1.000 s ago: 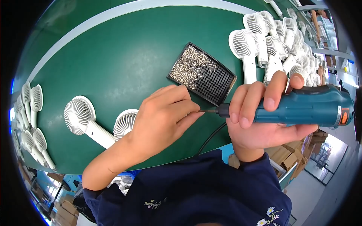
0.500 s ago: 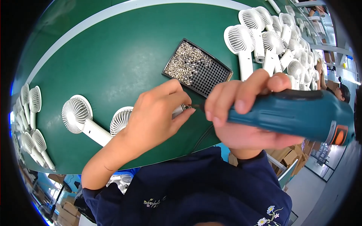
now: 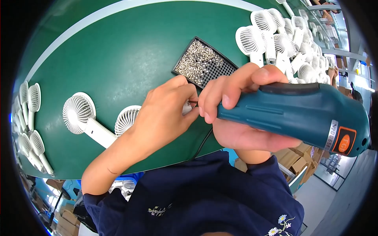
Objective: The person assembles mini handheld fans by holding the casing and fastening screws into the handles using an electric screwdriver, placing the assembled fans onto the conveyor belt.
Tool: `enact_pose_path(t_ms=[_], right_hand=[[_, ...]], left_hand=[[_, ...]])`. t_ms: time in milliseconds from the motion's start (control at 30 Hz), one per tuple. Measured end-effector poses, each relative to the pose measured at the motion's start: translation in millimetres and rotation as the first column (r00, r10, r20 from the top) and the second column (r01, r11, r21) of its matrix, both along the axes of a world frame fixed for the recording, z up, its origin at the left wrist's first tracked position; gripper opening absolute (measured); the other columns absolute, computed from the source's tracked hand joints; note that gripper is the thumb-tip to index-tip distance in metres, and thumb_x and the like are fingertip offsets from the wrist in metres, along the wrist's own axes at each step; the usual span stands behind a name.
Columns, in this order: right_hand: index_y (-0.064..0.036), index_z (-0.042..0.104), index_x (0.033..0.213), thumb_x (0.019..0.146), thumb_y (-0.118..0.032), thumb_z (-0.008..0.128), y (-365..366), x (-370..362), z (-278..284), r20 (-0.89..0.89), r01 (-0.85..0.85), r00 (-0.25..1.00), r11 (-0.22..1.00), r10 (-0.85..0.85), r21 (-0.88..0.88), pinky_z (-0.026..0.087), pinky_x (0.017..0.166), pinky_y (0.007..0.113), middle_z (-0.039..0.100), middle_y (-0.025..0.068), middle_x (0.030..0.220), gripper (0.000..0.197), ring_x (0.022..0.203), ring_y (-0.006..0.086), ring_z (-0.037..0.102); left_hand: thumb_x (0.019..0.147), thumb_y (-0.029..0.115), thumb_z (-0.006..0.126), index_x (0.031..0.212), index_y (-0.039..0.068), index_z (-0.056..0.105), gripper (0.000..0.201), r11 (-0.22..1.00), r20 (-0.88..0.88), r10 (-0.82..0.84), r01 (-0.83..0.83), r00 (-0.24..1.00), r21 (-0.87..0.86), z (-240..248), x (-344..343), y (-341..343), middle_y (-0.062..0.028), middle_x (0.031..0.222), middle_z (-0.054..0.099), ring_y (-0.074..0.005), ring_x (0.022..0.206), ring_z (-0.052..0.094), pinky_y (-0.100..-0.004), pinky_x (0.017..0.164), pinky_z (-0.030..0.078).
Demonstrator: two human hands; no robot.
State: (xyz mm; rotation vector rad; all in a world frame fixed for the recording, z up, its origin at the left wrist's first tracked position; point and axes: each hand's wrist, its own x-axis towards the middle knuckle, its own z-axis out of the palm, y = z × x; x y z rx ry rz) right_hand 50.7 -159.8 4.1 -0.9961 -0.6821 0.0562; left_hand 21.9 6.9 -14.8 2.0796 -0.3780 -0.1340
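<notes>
My left hand (image 3: pixel 163 108) is closed round a white handheld fan (image 3: pixel 125 120). The fan's round grille shows left of my wrist, the end of its handle peeks out at my fingertips, and the length between is hidden. My right hand (image 3: pixel 232 94) grips a teal electric screwdriver (image 3: pixel 271 112), held nearly level with its nose toward that handle end. The bit is mostly covered by my fingers, and I cannot make out whether a screw sits on it. Just beyond both hands lies a black tray (image 3: pixel 216 71) with holes, strewn with small silvery screws (image 3: pixel 197 55).
Another white fan (image 3: pixel 78 112) lies left of my arm on the green table (image 3: pixel 118 51). Several fans (image 3: pixel 35 98) stand along the left edge; a large pile of fans (image 3: pixel 283 43) fills the far right. A black cord (image 3: pixel 204 143) hangs over the near edge. Cardboard boxes (image 3: pixel 299 159) stand lower right.
The screwdriver and my right hand have moved left and slightly up, closer to the fan's handle end. My left hand stays almost in place, still holding the fan.
</notes>
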Motion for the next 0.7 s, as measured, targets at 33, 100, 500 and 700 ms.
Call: enact_pose_path(t_ms=[33,100,500,700], right_hand=[[-0.0114,0.041,0.136,0.079,-0.088,0.047,0.4,-0.4,0.4,0.0,-0.002,1.0,1.0,0.002,0.0,0.048,0.051,0.04,0.054,0.0109,0.091,0.096,0.056,0.026,0.057],[-0.0094,0.045,0.132,0.078,-0.087,0.05,0.9,-1.4,2.9,-0.043,-0.013,0.999,0.999,0.012,-0.03,0.047,0.051,0.04,0.054,0.0116,0.089,0.095,0.056,0.0266,0.056],[-0.0075,0.049,0.128,0.078,-0.084,0.055,0.0,-9.7,16.1,-0.162,-0.007,0.987,0.996,-0.007,-0.086,0.045,0.051,0.041,0.055,0.0125,0.087,0.091,0.057,0.0281,0.055],[-0.0117,0.041,0.139,0.084,-0.08,0.052,-8.3,-4.2,15.1,-0.067,-0.064,0.996,0.998,0.065,0.009,0.047,0.054,0.042,0.054,0.0114,0.093,0.089,0.059,0.0287,0.058]], left_hand=[[0.073,0.007,0.076,0.079,0.002,0.062,0.015,1.0,0.001,0.005,-0.005,1.0,-0.014,-0.6,-0.4,0.0,-0.0115,0.081,0.058,-0.0329,0.072,0.061,-0.0429,0.062,0.05],[0.074,0.007,0.076,0.079,0.002,0.063,0.016,0.999,0.004,0.012,-0.011,1.0,-0.03,-3.1,-0.7,-0.7,-0.0118,0.081,0.058,-0.0332,0.073,0.061,-0.0434,0.063,0.05],[0.072,0.011,0.08,0.082,0.002,0.066,0.019,0.997,-0.015,0.008,-0.009,1.0,-0.075,-8.4,0.3,-3.2,-0.0134,0.082,0.06,-0.0355,0.076,0.062,-0.0443,0.067,0.05],[0.072,0.01,0.08,0.084,0.002,0.065,0.021,0.999,-0.076,-0.027,0.029,0.997,0.025,-0.7,3.1,1.7,-0.013,0.084,0.06,-0.0343,0.075,0.062,-0.0435,0.067,0.05]])
